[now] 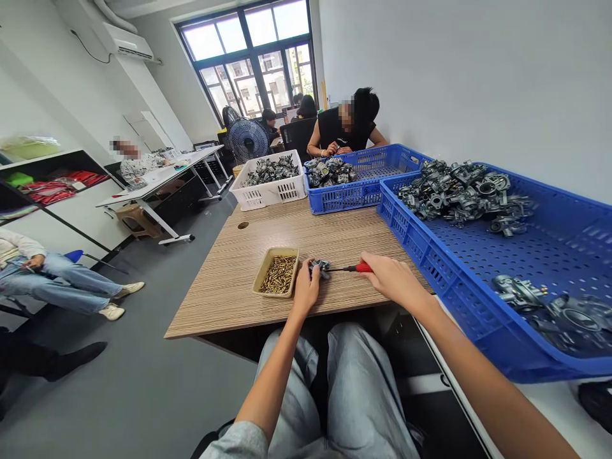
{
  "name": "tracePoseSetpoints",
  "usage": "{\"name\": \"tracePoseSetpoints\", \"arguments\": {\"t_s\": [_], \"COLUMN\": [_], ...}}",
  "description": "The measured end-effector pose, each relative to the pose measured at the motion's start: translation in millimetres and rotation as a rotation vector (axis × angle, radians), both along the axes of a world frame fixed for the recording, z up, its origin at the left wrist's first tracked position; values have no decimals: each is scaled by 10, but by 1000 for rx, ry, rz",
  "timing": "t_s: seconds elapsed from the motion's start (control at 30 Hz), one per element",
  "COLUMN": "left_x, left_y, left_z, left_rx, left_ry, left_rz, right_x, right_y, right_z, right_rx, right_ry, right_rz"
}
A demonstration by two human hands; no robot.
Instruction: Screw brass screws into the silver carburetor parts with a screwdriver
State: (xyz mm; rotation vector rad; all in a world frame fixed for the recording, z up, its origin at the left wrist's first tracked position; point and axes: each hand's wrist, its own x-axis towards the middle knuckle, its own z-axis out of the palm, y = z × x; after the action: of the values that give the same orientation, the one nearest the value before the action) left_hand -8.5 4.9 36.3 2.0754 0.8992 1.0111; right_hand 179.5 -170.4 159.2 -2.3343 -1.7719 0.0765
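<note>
My left hand (306,285) is closed on a small grey metal part (319,266) resting on the wooden table (239,268) near its front edge. My right hand (389,275) grips a screwdriver with a red handle (362,267); its thin shaft points left into the metal part. A shallow tan tray of small brass pieces (277,273) lies just left of my left hand.
A big blue crate (478,306) of grey metal castings stands at my right. Farther back are a second blue crate (363,185) and a white basket (270,188), both with parts. A person sits at the table's far end; others sit at left. A fan (246,137) stands behind.
</note>
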Motion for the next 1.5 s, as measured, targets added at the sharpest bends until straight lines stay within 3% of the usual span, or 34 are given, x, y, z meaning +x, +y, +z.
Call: {"name": "tracePoseSetpoints", "arguments": {"t_s": [0.2, 0.77, 1.5], "left_x": [14, 13, 14], "left_y": [4, 32, 13], "left_z": [-24, -55, -33], "left_rx": [-8, -54, -56], "left_ry": [-3, -32, -28], "left_rz": [6, 25, 33], "right_x": [-60, -9, -15], "right_y": [23, -15, -19], "right_z": [2, 120, 81], "right_rx": [-71, 22, 50], "right_ry": [-47, 16, 32], "right_rz": [-38, -50, -43]}}
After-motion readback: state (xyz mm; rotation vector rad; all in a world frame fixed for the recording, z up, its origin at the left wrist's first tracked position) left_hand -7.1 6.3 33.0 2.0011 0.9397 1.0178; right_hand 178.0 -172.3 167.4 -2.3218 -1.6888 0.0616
